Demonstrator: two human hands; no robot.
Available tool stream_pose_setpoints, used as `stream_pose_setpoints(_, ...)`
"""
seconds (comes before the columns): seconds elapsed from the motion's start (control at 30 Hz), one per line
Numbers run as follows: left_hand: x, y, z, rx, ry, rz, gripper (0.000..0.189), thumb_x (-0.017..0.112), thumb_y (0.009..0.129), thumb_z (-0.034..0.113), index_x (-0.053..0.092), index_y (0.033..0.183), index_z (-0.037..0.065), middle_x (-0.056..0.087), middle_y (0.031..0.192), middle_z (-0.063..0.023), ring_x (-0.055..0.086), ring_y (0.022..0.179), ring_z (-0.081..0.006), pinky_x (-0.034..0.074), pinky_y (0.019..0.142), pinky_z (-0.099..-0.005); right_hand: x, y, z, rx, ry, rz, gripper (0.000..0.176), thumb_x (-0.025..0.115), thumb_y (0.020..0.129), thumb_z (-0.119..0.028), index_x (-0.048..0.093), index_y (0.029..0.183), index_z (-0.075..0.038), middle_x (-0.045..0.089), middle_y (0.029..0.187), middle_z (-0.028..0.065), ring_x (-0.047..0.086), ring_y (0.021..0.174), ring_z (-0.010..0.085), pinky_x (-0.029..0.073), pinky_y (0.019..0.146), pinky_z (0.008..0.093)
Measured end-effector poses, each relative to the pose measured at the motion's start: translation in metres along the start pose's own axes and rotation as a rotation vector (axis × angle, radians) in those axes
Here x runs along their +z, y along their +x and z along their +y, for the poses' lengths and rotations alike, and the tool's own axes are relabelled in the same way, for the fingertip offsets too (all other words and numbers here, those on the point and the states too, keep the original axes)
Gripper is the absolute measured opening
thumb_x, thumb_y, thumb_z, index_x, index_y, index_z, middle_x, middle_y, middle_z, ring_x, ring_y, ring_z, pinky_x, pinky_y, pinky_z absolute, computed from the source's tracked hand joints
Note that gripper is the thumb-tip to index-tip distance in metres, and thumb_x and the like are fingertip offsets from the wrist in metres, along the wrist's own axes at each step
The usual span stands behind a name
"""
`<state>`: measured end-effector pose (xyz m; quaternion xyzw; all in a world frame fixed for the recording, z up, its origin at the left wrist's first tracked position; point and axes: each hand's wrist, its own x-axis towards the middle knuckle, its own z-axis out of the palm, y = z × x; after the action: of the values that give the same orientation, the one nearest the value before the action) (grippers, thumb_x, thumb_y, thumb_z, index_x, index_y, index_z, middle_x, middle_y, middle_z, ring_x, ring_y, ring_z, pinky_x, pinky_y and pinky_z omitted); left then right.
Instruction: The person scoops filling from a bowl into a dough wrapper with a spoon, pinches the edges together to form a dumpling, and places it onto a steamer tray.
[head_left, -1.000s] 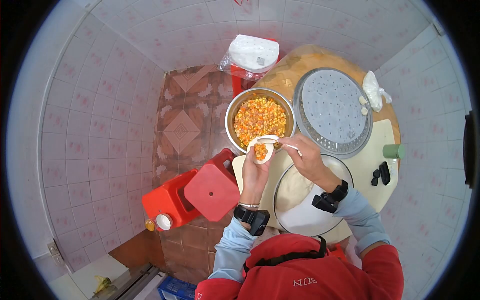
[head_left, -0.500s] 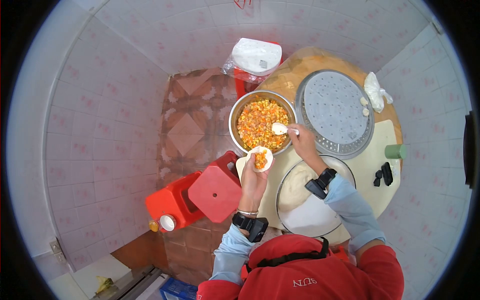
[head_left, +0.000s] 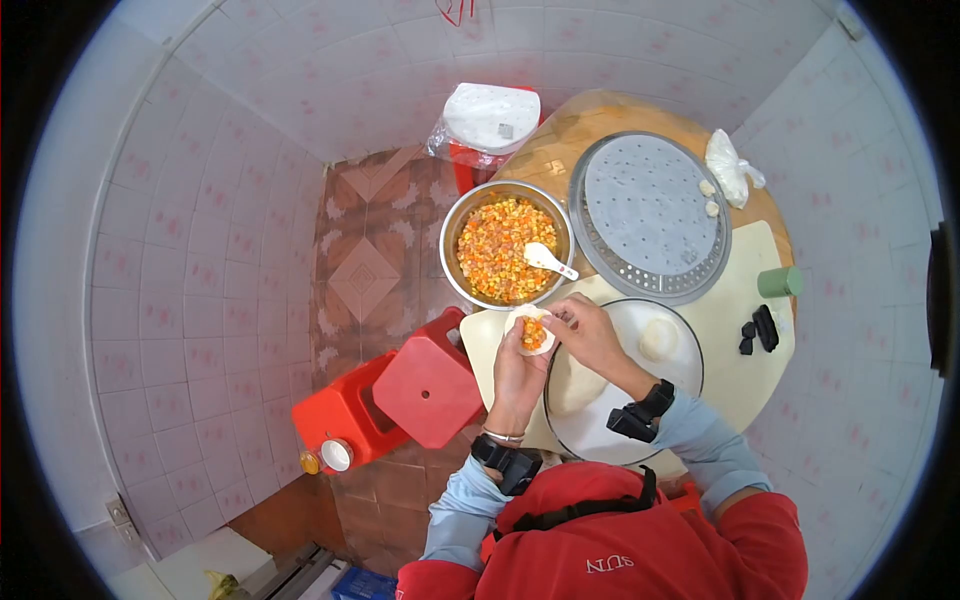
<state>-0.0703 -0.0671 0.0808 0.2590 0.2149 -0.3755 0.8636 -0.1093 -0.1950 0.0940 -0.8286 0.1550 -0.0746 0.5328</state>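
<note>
A round dough wrapper [head_left: 541, 347] with diced orange and yellow filling [head_left: 531, 333] rests in my left hand [head_left: 517, 378], whose fingers curl round it from below. My right hand [head_left: 590, 338] pinches the wrapper's right edge with its fingertips. Just beyond them stands a metal bowl [head_left: 450, 245] of chopped corn, carrot and pinkish bits. A white spoon [head_left: 548, 260] lies on that filling, its handle over the bowl's right rim. Beneath my right forearm, a white tray with a dark rim [head_left: 625, 440] holds a large dough lump [head_left: 573, 388] and a smaller round piece [head_left: 658, 340].
Two small dough pieces [head_left: 711, 208] sit on a perforated steamer tray [head_left: 650, 200]. Right of it are a plastic bag [head_left: 730, 170], a green cylinder [head_left: 779, 282] and black objects [head_left: 765, 328]. Red stools [head_left: 428, 390] stand at left on the tiled floor [head_left: 365, 280].
My right hand has let go of the spoon, leaving it in the bowl, and come down to the wrapper's edge. The smaller dough piece on the tray is now visible.
</note>
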Motion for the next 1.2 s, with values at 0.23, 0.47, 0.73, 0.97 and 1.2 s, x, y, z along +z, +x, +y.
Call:
stream_pose_setpoints(0.23, -0.005, -0.003, -0.014, 0.036, 0.049, 0.026, 0.020, 0.044, 0.095, 0.021, 0.050, 0.108, 0.008, 0.055, 0.109, -0.0046, 0.053, 0.103, -0.0156, 0.044, 0.091, -0.0376, 0.001, -0.011, -0.005, -0.114, -0.209, 0.138, 0.017, 0.066, 0.076, -0.018, 0.062, 0.080, -0.003, 0.058, 0.078, 0.0102, 0.057, 0.078, 0.0276, 0.045, 0.068, 0.0366)
stream_pose_setpoints(0.47, 0.004, -0.012, -0.023, 0.075, 0.057, 0.100, 0.019, 0.049, 0.093, 0.017, 0.050, 0.110, 0.008, 0.055, 0.107, -0.0044, 0.053, 0.103, -0.0163, 0.043, 0.091, -0.0382, 0.003, -0.018, -0.003, 0.031, -0.063, 0.104, 0.015, 0.065, 0.076, -0.015, 0.061, 0.082, -0.002, 0.060, 0.078, 0.0119, 0.059, 0.072, 0.0261, 0.047, 0.064, 0.0349)
stream_pose_setpoints(0.73, 0.002, -0.012, -0.029, 0.075, 0.063, 0.121, 0.018, 0.049, 0.093, 0.015, 0.051, 0.109, 0.007, 0.056, 0.107, -0.0042, 0.053, 0.103, -0.0156, 0.043, 0.091, -0.0350, 0.012, -0.021, 0.009, 0.048, 0.107, 0.143, 0.015, 0.063, 0.078, -0.011, 0.060, 0.087, 0.001, 0.062, 0.079, 0.0134, 0.061, 0.071, 0.0231, 0.049, 0.065, 0.0323)
stream_pose_setpoints(0.97, 0.004, -0.012, -0.032, 0.042, 0.069, 0.118, 0.027, 0.049, 0.092, 0.014, 0.048, 0.118, 0.006, 0.055, 0.112, -0.0043, 0.053, 0.104, -0.0149, 0.044, 0.090, -0.0321, 0.007, -0.020, 0.007, 0.143, 0.153, 0.137, 0.016, 0.062, 0.079, -0.011, 0.060, 0.089, 0.001, 0.062, 0.079, 0.0118, 0.061, 0.070, 0.0202, 0.049, 0.065, 0.0304)
stream_pose_setpoints(1.2, 0.008, -0.013, -0.034, 0.014, 0.114, 0.122, 0.026, 0.049, 0.093, 0.015, 0.049, 0.117, 0.006, 0.054, 0.113, -0.0049, 0.053, 0.104, -0.0145, 0.045, 0.087, -0.0299, 0.007, -0.019, 0.016, 0.164, 0.268, 0.167, 0.015, 0.064, 0.078, -0.011, 0.060, 0.089, 0.000, 0.062, 0.077, 0.0081, 0.059, 0.067, 0.0134, 0.047, 0.062, 0.0263)
